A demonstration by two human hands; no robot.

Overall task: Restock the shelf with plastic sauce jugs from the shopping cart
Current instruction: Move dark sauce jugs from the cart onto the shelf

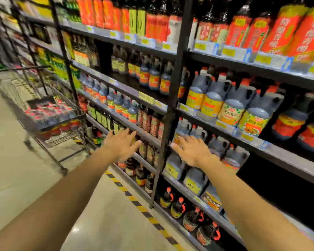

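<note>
A wire shopping cart [49, 98] stands at the left in the aisle, holding several dark sauce jugs [51, 113] with red caps. A tall dark shelf unit [170, 109] fills the right side, stocked with jugs and bottles. Dark plastic jugs with yellow labels [223, 104] stand on a middle shelf at the right. My left hand [121, 144] is stretched forward with fingers spread, in front of a lower shelf, holding nothing. My right hand [192, 149] is also flat and spread, in front of jugs on a lower shelf [216, 144]. The whole view is motion-blurred.
A yellow-and-black striped line [141, 209] runs along the floor at the shelf's base. A black upright post [163, 142] stands between my hands. Polished floor [25, 178] lies between me and the cart. An empty dark gap [279, 178] shows on a lower right shelf.
</note>
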